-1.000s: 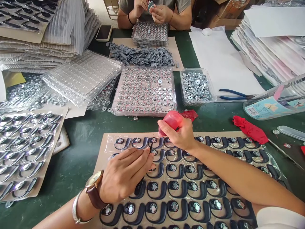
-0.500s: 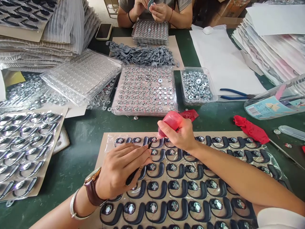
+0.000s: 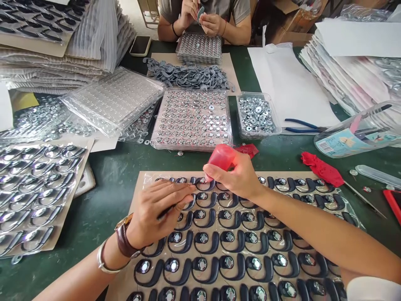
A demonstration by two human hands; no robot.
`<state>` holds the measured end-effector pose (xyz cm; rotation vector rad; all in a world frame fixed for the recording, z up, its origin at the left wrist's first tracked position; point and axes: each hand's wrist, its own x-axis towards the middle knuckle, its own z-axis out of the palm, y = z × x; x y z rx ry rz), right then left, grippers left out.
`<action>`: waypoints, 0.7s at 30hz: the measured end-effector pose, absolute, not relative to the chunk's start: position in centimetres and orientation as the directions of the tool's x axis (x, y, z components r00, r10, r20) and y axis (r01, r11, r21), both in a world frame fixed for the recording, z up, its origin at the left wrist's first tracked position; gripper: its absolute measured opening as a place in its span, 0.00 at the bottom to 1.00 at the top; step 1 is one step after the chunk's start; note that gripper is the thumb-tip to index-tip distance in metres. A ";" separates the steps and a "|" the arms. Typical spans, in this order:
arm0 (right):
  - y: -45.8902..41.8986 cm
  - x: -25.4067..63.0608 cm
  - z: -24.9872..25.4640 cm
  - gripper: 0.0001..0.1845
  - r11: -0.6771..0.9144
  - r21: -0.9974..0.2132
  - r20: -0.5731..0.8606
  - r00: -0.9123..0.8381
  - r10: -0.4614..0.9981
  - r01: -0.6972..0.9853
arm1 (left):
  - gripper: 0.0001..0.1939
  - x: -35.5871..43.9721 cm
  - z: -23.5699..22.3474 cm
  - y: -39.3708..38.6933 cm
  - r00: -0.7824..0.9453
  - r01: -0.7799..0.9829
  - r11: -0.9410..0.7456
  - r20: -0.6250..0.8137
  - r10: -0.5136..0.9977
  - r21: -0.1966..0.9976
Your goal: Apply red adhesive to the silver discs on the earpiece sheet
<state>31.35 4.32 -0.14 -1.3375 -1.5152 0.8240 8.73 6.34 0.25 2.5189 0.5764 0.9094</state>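
My right hand (image 3: 239, 173) is wrapped round a red squeeze bottle (image 3: 221, 159), tilted nozzle down over the back row of parts. My left hand (image 3: 161, 205) lies palm down to its left, fingers closed on slim black tweezers (image 3: 163, 212), mostly hidden, with the tip near the bottle's nozzle. Beneath both hands is a cardboard sheet (image 3: 133, 217) under clear film, bearing rows of black ear-hook shells (image 3: 208, 271), each with a round silver speaker (image 3: 228, 262). The nozzle's exact contact point is too small to make out.
Beyond the sheet stand a tray of speakers (image 3: 191, 121) and a clear box of metal discs (image 3: 258, 115). Blue-handled pliers (image 3: 302, 126), a clear jar (image 3: 347, 140) and a red-wrapped tool (image 3: 322, 169) lie right. More ear hooks (image 3: 34, 188) sit left. Across the table, a person's hands (image 3: 209, 23) hold a grey piece.
The view has shifted slightly. My left hand has tilted the tweezers flatter, with the tip closer to the bottle's nozzle. My right hand keeps the bottle over the same back row.
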 end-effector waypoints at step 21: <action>1.9 30.4 -2.8 0.09 0.121 -0.984 0.121 -0.006 0.993 0.131 | 0.11 8.1 0.1 1.7 0.868 0.145 -0.989 0.475 0.144 0.034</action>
